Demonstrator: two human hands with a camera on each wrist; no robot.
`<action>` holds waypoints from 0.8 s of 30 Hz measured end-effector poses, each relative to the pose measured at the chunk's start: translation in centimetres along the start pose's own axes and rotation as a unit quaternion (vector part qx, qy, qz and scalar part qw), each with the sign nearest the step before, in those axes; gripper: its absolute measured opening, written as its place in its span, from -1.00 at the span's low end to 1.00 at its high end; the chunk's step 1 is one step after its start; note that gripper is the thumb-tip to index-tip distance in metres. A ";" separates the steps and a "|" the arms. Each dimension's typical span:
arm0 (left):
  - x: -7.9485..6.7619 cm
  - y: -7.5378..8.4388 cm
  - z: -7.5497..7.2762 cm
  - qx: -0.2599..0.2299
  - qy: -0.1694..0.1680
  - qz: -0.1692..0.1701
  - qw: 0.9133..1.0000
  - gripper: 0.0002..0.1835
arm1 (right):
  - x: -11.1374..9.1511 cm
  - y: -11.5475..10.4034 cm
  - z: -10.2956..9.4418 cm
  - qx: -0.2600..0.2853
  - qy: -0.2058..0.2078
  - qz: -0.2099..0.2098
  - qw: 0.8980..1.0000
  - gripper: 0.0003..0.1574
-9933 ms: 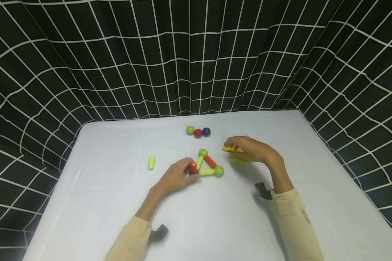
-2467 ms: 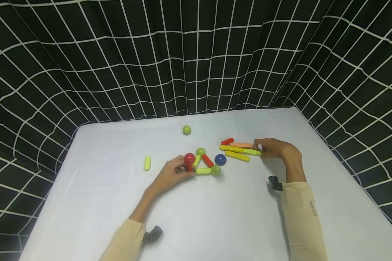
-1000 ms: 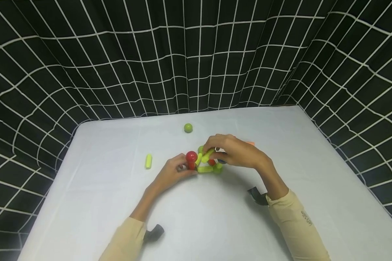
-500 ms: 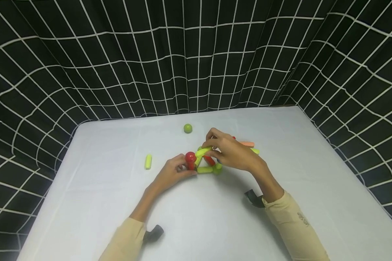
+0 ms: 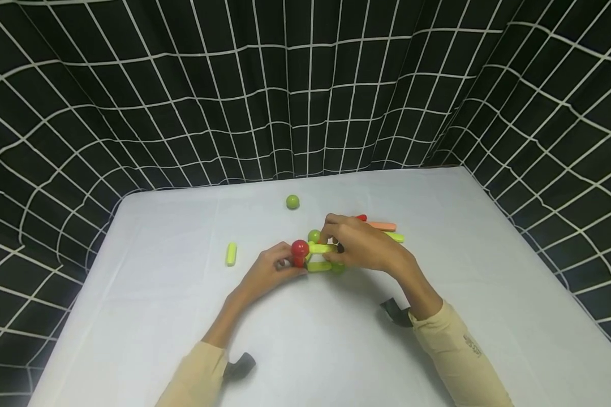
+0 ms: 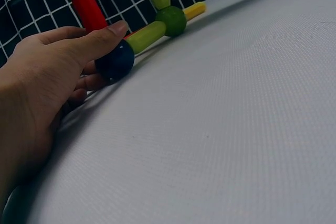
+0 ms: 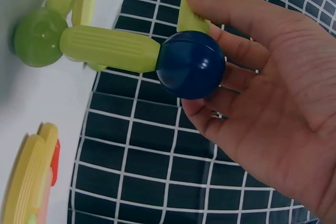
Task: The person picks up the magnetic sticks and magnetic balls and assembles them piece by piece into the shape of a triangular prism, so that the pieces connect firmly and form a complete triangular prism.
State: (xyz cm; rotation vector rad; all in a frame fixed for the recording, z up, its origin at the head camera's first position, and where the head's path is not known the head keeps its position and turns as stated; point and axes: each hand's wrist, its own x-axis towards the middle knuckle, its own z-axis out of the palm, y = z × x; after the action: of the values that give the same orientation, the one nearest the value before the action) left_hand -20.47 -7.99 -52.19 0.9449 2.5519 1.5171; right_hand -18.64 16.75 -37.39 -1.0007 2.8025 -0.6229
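Note:
My left hand grips the dark blue ball at one base corner of a stick-and-ball construction toy, with the thumb across its top. From that ball a red stick rises to a glossy red ball. My right hand pinches a lime toy stick that spans from the red ball to a second blue ball. A lime upright carries this second ball above a green ball. Another green base ball shows behind; my right hand partly hides the frame.
A lone lime stick lies to the left, and a green ball sits toward the back. Right of the frame are a salmon stick, a red stick and yellow sticks. Black gridded cloth surrounds the table.
My right hand has brought a lime stick from the pile on the right to the frame and turned it level, against the red ball. My left hand stays at its corner.

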 end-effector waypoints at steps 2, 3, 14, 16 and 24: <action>0.0 0.0 0.0 0.002 0.000 0.003 1.000 -0.73 | -0.1 0.0 0.0 -0.003 -0.003 0.005 1.000 -0.80; 0.0 0.0 0.0 0.003 0.001 0.005 1.000 -0.74 | -0.1 0.0 -0.1 -0.003 -0.004 0.005 1.000 -0.81; 0.0 0.1 0.1 0.003 -0.001 0.003 1.000 -0.82 | -0.2 1.0 -0.4 0.044 -0.013 0.000 0.999 -0.79; 0.1 0.1 0.1 0.001 0.000 0.002 1.000 -0.82 | -0.2 1.2 -0.4 0.034 -0.008 -0.010 0.999 -0.79; 0.0 0.4 0.1 -0.012 0.006 0.003 1.000 -0.79 | -0.4 2.4 -1.3 0.044 0.005 -0.011 0.999 -0.66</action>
State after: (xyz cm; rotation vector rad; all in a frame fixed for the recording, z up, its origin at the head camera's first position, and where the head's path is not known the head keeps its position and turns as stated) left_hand -20.25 -7.81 -51.94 0.9436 2.5361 1.5556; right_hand -19.99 19.12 -37.23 -1.0149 2.7490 -0.7494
